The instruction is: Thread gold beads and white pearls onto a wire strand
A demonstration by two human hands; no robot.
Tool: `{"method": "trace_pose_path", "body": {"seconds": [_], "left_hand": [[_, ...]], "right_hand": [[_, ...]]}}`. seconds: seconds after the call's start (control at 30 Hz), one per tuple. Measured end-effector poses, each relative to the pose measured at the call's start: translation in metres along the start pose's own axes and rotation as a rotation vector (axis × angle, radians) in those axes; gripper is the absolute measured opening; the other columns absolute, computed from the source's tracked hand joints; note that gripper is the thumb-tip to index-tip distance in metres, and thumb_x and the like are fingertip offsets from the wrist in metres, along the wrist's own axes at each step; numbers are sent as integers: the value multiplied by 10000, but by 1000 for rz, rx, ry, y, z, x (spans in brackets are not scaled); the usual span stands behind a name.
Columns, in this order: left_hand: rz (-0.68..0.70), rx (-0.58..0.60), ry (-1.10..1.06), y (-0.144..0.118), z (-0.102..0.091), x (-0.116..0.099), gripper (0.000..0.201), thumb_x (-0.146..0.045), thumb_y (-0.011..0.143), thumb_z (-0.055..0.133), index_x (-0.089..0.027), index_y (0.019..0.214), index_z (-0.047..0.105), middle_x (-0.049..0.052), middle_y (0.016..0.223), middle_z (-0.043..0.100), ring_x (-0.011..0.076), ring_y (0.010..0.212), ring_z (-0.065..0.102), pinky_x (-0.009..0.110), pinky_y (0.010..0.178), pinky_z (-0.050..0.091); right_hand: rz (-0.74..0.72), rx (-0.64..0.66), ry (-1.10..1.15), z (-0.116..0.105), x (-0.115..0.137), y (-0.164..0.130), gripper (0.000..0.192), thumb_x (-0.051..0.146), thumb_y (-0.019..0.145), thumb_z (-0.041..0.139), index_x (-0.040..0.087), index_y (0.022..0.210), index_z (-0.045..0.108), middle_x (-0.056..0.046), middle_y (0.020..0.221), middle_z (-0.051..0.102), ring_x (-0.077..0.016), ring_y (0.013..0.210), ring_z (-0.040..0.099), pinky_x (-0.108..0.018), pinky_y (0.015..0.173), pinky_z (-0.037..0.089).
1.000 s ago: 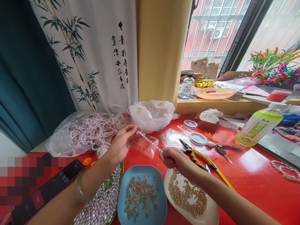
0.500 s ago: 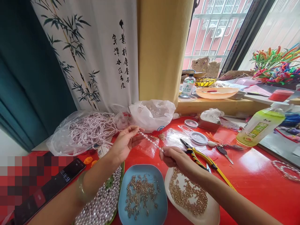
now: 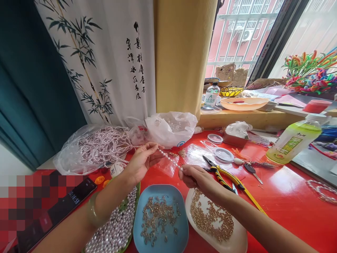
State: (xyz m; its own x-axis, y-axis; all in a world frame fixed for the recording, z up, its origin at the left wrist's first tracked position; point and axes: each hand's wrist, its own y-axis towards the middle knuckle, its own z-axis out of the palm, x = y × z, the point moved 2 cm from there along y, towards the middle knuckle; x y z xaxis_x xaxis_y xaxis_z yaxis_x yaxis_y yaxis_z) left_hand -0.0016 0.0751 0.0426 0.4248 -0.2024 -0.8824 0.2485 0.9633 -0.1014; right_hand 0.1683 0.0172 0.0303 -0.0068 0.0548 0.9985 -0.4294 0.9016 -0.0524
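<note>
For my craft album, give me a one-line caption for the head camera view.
Left hand and right hand hold a short pearl strand taut above a blue tray of pins on a red table.

Small change only. Left hand (image 3: 140,161) sits slightly lower and further right than a second ago, fingertips (image 3: 155,147) still pinched on the upper end of the pearl strand (image 3: 170,160). Right hand (image 3: 196,176) is up a touch, its fingertips (image 3: 183,169) now closer to the left ones. Strand span between the two pinches is shorter, still taut, sloping down toward the right fingers.
</note>
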Motion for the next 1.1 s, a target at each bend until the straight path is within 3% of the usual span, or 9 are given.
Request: {"method": "trace_pose_path", "body": {"seconds": [0.13, 0.4, 0.6, 0.83, 1.1], "left_hand": [[-9, 14, 12, 0, 0, 2, 46, -103, 722, 539, -144, 741, 531, 27, 770, 632, 121, 642, 630, 180, 569, 512], [-31, 18, 3, -1, 3, 3, 55, -90, 734, 516, -142, 721, 530, 30, 768, 629, 109, 601, 624, 178, 539, 509], [-58, 20, 15, -3, 6, 5, 67, -76, 732, 514, -134, 702, 530, 30, 743, 635, 98, 589, 618, 172, 551, 510], [-84, 10, -18, -4, 8, 5, 85, -72, 737, 511, -139, 685, 520, 16, 685, 637, 87, 548, 612, 163, 538, 505], [-112, 31, 0, -6, 11, 7, 72, -84, 749, 495, -137, 701, 505, 24, 717, 629, 99, 572, 622, 155, 525, 500]], "right_hand": [[-29, 13, 42, -2, -7, 4, 224, 190, 775, 320, 154, 599, 456, 42, 510, 326, -79, 477, 261, -234, 465, 194], [25, -4, 65, -1, -5, 2, 234, 253, 785, 335, 144, 637, 479, 76, 490, 183, -76, 452, 126, -232, 427, 120], [-16, 0, -8, -1, -5, 3, 226, 201, 774, 328, 150, 612, 477, 38, 507, 355, -80, 478, 288, -231, 470, 212], [3, -59, -4, -2, -1, 2, 239, 243, 776, 341, 139, 646, 512, 72, 474, 223, -74, 445, 161, -236, 430, 131], [-17, -70, -45, 0, -2, 2, 232, 145, 725, 310, 140, 607, 509, 48, 467, 324, -75, 443, 241, -236, 441, 179]]}}
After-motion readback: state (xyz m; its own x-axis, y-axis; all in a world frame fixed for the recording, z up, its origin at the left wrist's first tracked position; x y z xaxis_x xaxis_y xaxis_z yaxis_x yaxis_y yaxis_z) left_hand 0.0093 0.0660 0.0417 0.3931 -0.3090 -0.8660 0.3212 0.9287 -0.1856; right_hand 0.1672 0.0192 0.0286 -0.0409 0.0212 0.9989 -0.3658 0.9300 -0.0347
